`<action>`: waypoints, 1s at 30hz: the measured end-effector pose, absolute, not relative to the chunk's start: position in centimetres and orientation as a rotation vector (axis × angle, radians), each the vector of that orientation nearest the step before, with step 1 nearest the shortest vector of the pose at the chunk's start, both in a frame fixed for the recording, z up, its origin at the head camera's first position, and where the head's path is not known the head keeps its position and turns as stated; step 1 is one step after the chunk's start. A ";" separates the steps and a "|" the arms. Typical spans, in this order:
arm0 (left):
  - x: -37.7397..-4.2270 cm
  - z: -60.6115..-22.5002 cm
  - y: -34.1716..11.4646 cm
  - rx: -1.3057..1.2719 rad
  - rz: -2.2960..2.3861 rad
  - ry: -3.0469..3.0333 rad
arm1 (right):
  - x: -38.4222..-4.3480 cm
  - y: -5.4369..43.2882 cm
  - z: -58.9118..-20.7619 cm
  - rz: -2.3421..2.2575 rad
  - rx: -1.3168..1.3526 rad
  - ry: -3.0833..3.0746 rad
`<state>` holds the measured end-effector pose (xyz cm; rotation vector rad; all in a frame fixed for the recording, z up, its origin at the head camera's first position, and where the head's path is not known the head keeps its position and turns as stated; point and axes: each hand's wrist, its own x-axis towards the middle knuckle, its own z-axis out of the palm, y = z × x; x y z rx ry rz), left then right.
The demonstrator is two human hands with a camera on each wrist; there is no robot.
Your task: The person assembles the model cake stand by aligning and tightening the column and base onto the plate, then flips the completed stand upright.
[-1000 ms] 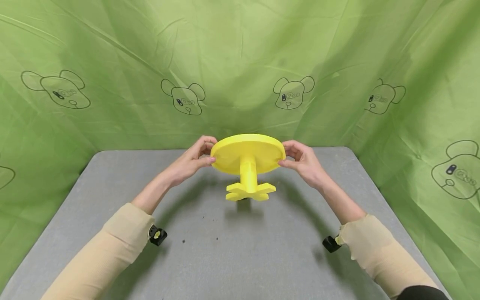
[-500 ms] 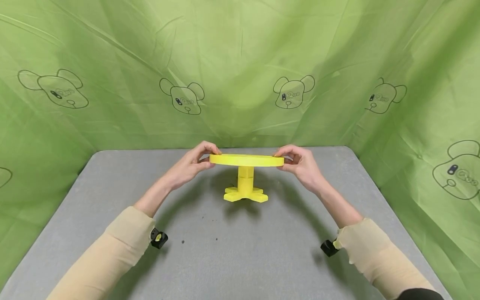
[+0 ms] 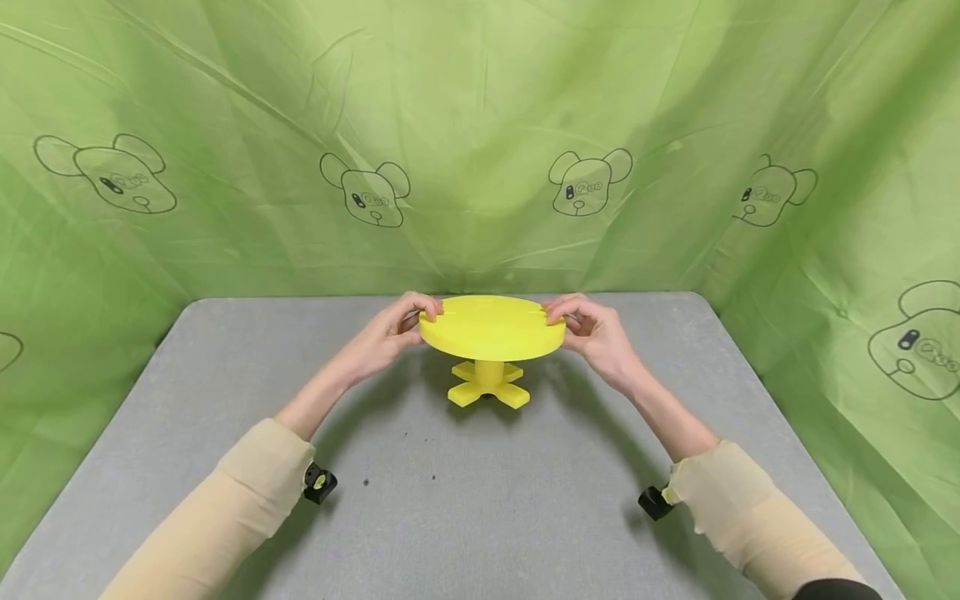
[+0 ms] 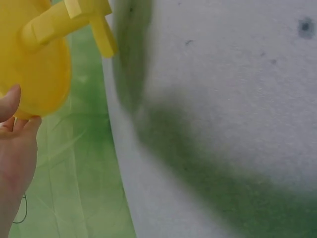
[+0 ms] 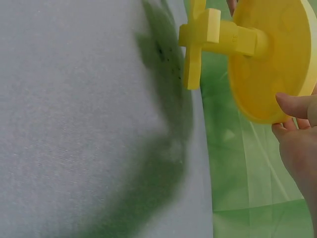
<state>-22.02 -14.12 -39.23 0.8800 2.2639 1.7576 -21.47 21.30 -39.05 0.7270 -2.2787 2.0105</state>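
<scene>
A yellow toy round table [image 3: 491, 337], with a disc top, a central post and a cross-shaped foot [image 3: 489, 392], is held in the air between both hands. My left hand [image 3: 382, 337] pinches the left rim of the disc, thumb below and fingers over the top. On the opposite rim, my right hand [image 3: 603, 337] has the same pinch. The disc's top face tips toward the head camera. Both wrist views show its underside: in the left one the thumb [image 4: 10, 103] lies against the disc, and in the right one another thumb [image 5: 292, 105] does.
Grey cloth covers the tabletop [image 3: 465, 517], with a few dark specks on it. Green curtains [image 3: 480, 125] printed with bear outlines enclose the back and sides. A small black wrist camera [image 3: 320, 483] hangs at the left sleeve, another camera [image 3: 655, 503] at the right.
Both hands have tilted the toy table: its underside faced the head camera, then its edge, and now its top face. It has come down slightly, both hands keeping their hold.
</scene>
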 end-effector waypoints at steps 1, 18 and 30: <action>-22.0 -39.4 -14.0 0.897 1.761 2.269 | -21.4 21.3 -39.2 2.003 0.727 -2.280; -21.7 -40.8 -13.5 0.973 1.752 2.345 | -20.9 21.3 -40.3 2.011 0.766 -2.264; -20.9 -40.8 -13.7 0.921 1.702 2.506 | -20.4 21.9 -40.5 1.944 0.755 -2.329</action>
